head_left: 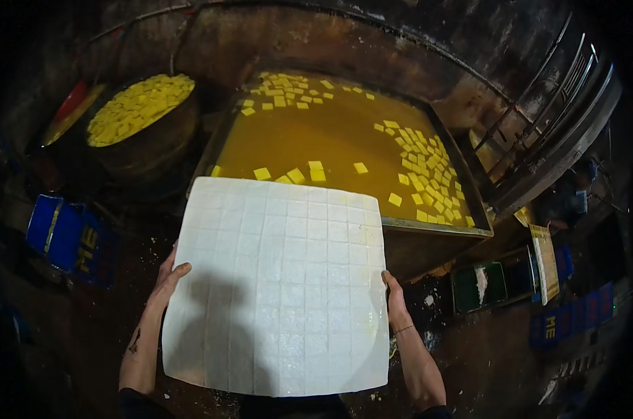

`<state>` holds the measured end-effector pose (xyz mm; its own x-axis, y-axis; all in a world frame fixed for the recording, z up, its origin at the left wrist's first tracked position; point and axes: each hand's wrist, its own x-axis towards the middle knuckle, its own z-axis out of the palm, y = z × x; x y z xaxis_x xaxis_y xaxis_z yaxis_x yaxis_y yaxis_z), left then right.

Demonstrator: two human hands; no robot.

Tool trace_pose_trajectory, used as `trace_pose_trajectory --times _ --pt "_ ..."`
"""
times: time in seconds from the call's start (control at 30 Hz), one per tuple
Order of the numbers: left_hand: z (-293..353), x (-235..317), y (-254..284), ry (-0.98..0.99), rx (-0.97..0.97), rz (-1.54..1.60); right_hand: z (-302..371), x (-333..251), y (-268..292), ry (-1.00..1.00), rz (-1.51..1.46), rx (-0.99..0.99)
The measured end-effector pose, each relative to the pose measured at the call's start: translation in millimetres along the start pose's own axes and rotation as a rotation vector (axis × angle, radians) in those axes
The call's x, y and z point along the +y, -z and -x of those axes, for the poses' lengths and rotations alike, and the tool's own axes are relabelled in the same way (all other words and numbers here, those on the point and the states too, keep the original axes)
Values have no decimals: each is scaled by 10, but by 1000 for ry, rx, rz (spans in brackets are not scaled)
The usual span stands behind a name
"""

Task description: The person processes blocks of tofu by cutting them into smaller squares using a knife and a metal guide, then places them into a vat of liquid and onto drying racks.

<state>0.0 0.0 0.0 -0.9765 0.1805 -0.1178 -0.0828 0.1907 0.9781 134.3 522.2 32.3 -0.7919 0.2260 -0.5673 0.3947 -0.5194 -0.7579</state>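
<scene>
I hold a broad white tofu slab (281, 279) scored with a grid of squares. My left hand (166, 278) grips its left edge, thumb on top. On the opposite edge my right hand (396, 297) is closed, also with its thumb up. The fingers below the slab are hidden, and I cannot tell whether a board lies under it. Its far edge overlaps the near rim of a large square vat (435, 227) of yellow-brown liquid. Yellow tofu squares (428, 167) float there, clustered at the right and far left, with a few near the slab.
A round tub (145, 150) heaped with yellow pieces stands left of the vat, beside a red object (72, 101). Blue crates (54, 234) lie on the left floor, others (575, 318) on the right. A green bin (479, 286) and a tilted board (545, 265) stand right.
</scene>
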Motion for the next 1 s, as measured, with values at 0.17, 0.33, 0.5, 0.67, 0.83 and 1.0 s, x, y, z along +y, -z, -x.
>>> trace_pose_trajectory --times 0.17,0.33,0.5,0.67,0.83,1.0 --pt "-546 -121 457 37 23 88 -382 -67 -382 60 -13 14" --pt "-478 -357 348 140 64 -32 -321 -115 -27 -77 2 -7" --pt "359 295 -65 200 359 -395 -409 -41 454 10 271 -192" --pt "1787 -153 19 222 900 -548 -278 641 1494 -449 621 95" --pt "2273 -112 -599 382 935 181 235 1182 1313 -715 410 -19" --pt "2284 -105 -892 277 904 204 11 1379 1494 -614 197 -16"
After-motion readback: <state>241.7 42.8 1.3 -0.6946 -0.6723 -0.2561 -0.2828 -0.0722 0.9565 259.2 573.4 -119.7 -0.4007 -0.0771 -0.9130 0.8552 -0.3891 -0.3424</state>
